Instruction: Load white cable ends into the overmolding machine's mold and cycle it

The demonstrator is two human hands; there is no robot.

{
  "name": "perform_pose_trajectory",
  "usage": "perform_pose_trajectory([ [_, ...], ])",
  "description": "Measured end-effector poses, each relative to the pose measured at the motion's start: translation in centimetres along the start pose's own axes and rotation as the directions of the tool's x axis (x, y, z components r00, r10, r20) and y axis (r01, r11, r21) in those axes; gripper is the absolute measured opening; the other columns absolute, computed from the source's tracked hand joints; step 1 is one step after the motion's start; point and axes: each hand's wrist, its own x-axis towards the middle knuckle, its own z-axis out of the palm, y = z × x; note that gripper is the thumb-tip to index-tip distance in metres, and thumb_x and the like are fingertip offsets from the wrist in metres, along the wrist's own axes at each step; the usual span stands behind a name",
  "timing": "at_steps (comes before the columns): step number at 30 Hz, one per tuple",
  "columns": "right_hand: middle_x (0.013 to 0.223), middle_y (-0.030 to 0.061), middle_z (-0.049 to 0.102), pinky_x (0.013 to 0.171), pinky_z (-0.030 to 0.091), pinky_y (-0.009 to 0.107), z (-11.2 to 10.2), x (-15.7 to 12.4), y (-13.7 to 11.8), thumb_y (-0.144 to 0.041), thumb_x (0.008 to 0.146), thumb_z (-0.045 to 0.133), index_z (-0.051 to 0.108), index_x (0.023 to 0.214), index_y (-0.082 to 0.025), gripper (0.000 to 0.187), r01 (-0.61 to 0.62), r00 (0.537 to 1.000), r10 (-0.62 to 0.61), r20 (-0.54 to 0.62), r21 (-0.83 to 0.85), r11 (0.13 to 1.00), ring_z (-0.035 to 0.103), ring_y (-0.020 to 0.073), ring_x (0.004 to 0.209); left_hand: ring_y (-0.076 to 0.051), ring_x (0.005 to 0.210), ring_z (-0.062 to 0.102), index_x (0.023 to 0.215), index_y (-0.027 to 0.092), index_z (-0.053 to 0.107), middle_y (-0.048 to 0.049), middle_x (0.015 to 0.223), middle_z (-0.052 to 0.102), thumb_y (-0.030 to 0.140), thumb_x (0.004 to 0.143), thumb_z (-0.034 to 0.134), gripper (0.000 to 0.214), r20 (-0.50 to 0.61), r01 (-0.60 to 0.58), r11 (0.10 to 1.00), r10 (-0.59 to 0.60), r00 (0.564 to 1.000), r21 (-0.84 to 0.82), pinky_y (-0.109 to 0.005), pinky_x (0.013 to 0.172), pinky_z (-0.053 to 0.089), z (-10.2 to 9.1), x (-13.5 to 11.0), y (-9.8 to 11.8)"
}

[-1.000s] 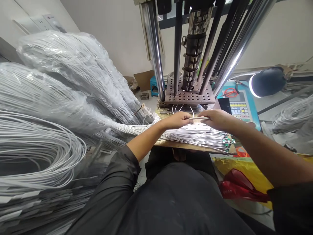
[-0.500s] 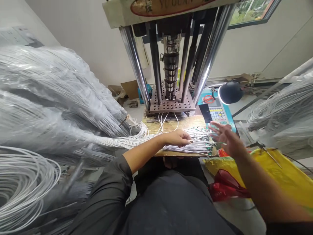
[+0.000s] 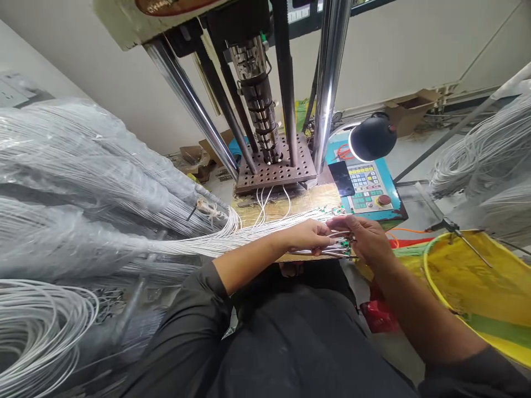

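Observation:
A thick bundle of white cables (image 3: 215, 241) runs from the left across a wooden board (image 3: 309, 198). The cables' green-tipped ends lie at the board's right side. Over the bundle, my left hand (image 3: 312, 235) is closed, its fingers pinching a white cable near the end. Right beside it, my right hand (image 3: 365, 237) has its thumb and fingers drawn together by the cable ends. What sits between the right fingertips is too small to make out. Behind the board stands a press with a perforated metal plate (image 3: 282, 170), and a few cables loop out below its front edge.
To the right, a teal control box (image 3: 385, 188) carries a keypad, a dark flat panel and a red button. A black lamp (image 3: 373, 138) hangs over it. Plastic-wrapped cable bundles (image 3: 83, 160) crowd the left. A yellow bag (image 3: 477, 276) lies at lower right.
My right hand has come left and inward, from spread fingers to closed beside my left hand. The left hand stays over the bundle. The view has shifted and tilted.

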Motion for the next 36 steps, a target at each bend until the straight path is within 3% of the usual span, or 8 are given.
perform_pose_trajectory([
  [6, 0.143, 0.0118, 0.074, 0.123, 0.048, 0.058, -1.0, 0.4, 0.5, -0.084, 0.095, 0.049, 0.08, 0.131, -0.025, 0.076, 0.105, 0.934, -0.011, 0.356, -0.247, 0.963, 0.063, 0.0368, 0.141, -0.008, 0.052, 0.06, 0.076, 0.017, 0.061, 0.0035, 0.067, 0.063, 0.056, 0.084, 0.083, 0.046, -0.026, 0.021, 0.989, -0.025, 0.999, -0.145, -0.022, 0.054, 0.043, 2.7, 1.0, -0.3],
  [13, 0.164, 0.0109, 0.057, 0.131, 0.036, 0.058, -2.3, -0.3, 2.1, -0.091, 0.092, 0.04, 0.062, 0.155, -0.028, 0.092, 0.178, 0.894, -0.043, 0.447, -0.264, 0.948, 0.051, 0.0366, 0.154, -0.008, 0.054, 0.063, 0.08, 0.013, 0.068, -0.0003, 0.073, 0.068, 0.067, 0.074, 0.088, 0.057, -0.228, -0.064, 0.935, -0.019, 0.973, -0.35, -0.021, 0.052, 0.04, 4.4, 1.6, -2.6],
  [17, 0.158, 0.013, 0.063, 0.116, 0.053, 0.059, -3.8, 1.8, 2.0, -0.082, 0.1, 0.035, 0.049, 0.164, -0.03, 0.084, 0.257, 0.83, -0.061, 0.554, -0.284, 0.924, 0.063, 0.0362, 0.142, -0.01, 0.054, 0.062, 0.08, 0.013, 0.071, 0.0, 0.063, 0.066, 0.068, 0.076, 0.086, 0.057, -0.285, -0.126, 0.927, 0.021, 0.958, -0.354, -0.022, 0.055, 0.042, 4.8, 1.0, -3.6],
  [20, 0.15, 0.0138, 0.069, 0.111, 0.058, 0.051, -3.8, 6.3, 1.4, -0.061, 0.109, 0.031, 0.061, 0.154, -0.026, 0.065, 0.428, 0.865, -0.129, 0.485, -0.579, 0.694, 0.068, 0.0314, 0.135, -0.012, 0.06, 0.067, 0.081, 0.014, 0.07, -0.0019, 0.07, 0.07, 0.069, 0.072, 0.089, 0.059, -0.397, -0.201, 0.865, 0.002, 0.918, -0.46, -0.024, 0.06, 0.048, 5.3, 0.4, -4.2],
  [22, 0.147, 0.0174, 0.07, 0.118, 0.053, 0.051, -2.0, 9.7, 1.2, -0.048, 0.107, 0.038, 0.068, 0.145, -0.019, 0.056, 0.507, 0.854, -0.136, 0.502, -0.748, 0.428, 0.067, 0.032, 0.136, -0.013, 0.064, 0.07, 0.081, 0.014, 0.069, -0.0028, 0.074, 0.071, 0.07, 0.069, 0.09, 0.06, -0.477, -0.265, 0.815, -0.016, 0.879, -0.515, -0.025, 0.062, 0.05, 5.7, -0.1, -4.6],
  [24, 0.149, 0.0207, 0.068, 0.122, 0.049, 0.055, 0.9, 12.6, 1.5, -0.037, 0.104, 0.04, 0.068, 0.143, -0.013, 0.054, 0.56, 0.825, -0.11, 0.554, -0.777, 0.286, 0.064, 0.0349, 0.14, -0.012, 0.061, 0.067, 0.081, 0.015, 0.07, -0.0026, 0.072, 0.071, 0.07, 0.07, 0.089, 0.059, -0.528, -0.303, 0.796, -0.024, 0.849, -0.523, -0.024, 0.06, 0.047, 6.2, -0.5, -5.2],
  [30, 0.163, 0.0239, 0.054, 0.12, 0.047, 0.054, 8.2, 16.0, 2.7, -0.02, 0.1, 0.04, 0.052, 0.158, -0.009, 0.06, 0.625, 0.78, -0.007, 0.626, -0.778, 0.064, 0.058, 0.0369, 0.145, -0.009, 0.051, 0.058, 0.081, 0.016, 0.07, -0.0006, 0.066, 0.07, 0.064, 0.068, 0.091, 0.055, -0.564, -0.304, 0.754, -0.105, 0.819, -0.582, -0.023, 0.05, 0.035, 6.9, -2.0, -7.0],
  [36, 0.124, 0.0253, 0.076, 0.099, 0.057, 0.041, 11.2, 17.8, 1.9, -0.032, 0.105, 0.043, 0.066, 0.14, -0.01, 0.048, 0.562, 0.825, 0.096, 0.557, -0.826, -0.042, 0.074, 0.0318, 0.114, -0.011, 0.05, 0.065, 0.076, 0.015, 0.064, -0.003, 0.073, 0.074, 0.054, 0.05, 0.101, 0.059, -0.536, -0.342, 0.617, -0.156, 0.829, -0.709, -0.021, 0.044, 0.035, 6.4, -3.0, -7.4],
])
